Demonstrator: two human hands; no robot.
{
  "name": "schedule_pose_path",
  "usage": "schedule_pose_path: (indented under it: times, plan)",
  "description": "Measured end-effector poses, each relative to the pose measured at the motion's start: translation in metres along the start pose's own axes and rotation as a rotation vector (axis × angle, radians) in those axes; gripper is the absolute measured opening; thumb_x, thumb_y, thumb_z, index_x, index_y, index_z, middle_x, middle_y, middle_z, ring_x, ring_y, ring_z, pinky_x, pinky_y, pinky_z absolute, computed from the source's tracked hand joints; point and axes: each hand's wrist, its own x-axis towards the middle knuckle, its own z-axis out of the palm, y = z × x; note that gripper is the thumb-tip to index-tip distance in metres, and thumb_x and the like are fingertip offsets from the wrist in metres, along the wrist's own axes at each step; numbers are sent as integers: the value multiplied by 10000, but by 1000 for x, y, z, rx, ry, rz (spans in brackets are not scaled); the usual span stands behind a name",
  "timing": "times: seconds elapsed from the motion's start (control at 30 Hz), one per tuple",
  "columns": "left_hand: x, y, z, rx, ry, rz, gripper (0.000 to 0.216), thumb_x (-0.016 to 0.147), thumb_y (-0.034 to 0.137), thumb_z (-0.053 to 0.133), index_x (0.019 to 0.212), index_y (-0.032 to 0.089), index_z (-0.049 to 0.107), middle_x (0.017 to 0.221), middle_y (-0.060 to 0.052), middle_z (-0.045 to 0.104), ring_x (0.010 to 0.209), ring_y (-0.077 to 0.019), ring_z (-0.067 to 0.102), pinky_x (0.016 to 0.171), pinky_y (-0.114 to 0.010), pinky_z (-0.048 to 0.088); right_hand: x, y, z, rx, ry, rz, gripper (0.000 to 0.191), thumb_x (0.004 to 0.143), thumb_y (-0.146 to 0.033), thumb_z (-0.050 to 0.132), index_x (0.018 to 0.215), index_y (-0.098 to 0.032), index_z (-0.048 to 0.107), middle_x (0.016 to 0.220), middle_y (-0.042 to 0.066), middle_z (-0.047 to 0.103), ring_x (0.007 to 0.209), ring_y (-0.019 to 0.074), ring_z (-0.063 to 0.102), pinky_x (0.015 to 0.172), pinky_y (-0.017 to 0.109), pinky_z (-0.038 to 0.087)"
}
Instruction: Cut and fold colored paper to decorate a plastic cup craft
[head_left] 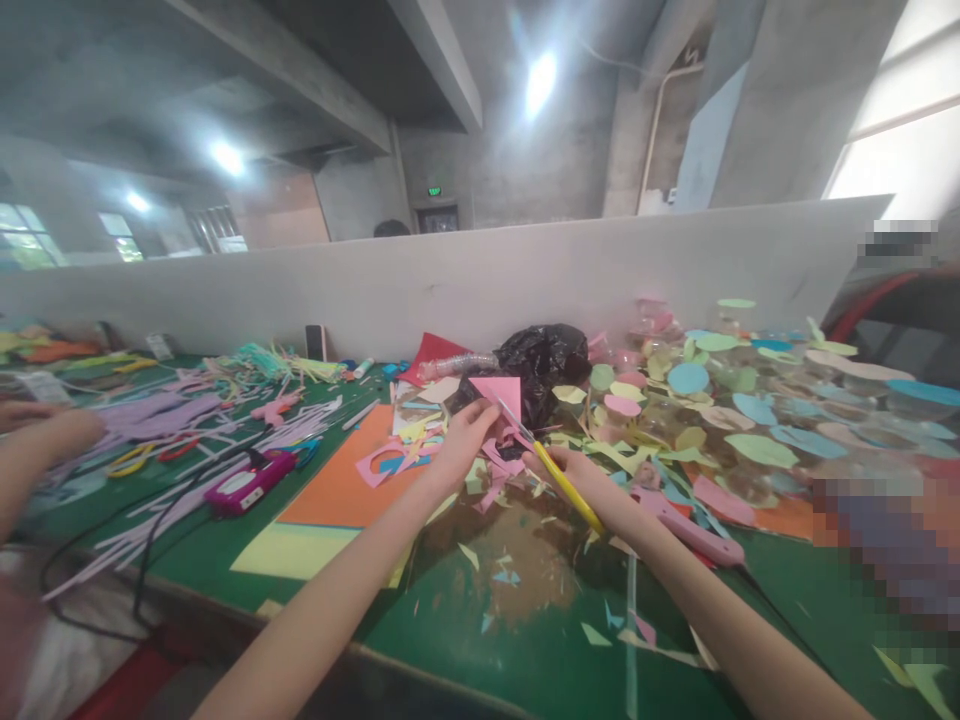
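Observation:
My left hand pinches a pink sheet of paper by its lower edge, above the middle of the table. In my right hand is a pair of scissors with yellow handles. Its blades point up and left and meet the pink paper near my left fingers. Pink paper scraps hang or lie just below the hands. Behind the paper is a crumpled black plastic bag.
Orange sheets lie left over yellow ones. A pink glue gun with a cord lies right. Clear cups topped with paper discs crowd the right side. Further left are a magenta box, paper strips and another person's arm. A white partition stands behind.

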Motion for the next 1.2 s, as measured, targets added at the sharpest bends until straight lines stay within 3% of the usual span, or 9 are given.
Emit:
schedule_pose_path:
  times: [0.3,0.6,0.8,1.2]
  plan:
    - [0,4,-4,143,-19,35,283,758,427,677,692,161,606,613,14,559,602,-113,500,602,-237,378,-1,4,-1,-9,-32,-26,453,799,-626,571,861,-178,577,697,-6,567,620,146,485,555,248,366]
    - [-4,15,-4,275,-39,67,284,774,415,649,659,162,594,599,17,539,585,-115,475,577,-235,364,-7,-4,-6,-39,-42,-29,432,829,-610,535,777,-181,543,665,-26,508,617,134,453,559,242,353]
    - [-4,15,-3,211,-60,51,256,746,405,669,694,158,628,630,15,565,593,-114,486,582,-235,374,-5,0,0,-21,-7,-36,412,813,-586,563,822,-174,573,692,-10,556,622,146,475,569,254,372]
    - [-1,4,-3,143,29,61,322,778,462,650,675,179,537,607,30,522,569,-108,480,580,-243,371,-8,-11,0,15,-37,-39,429,808,-600,531,716,-183,571,625,-26,476,592,133,409,580,253,347]
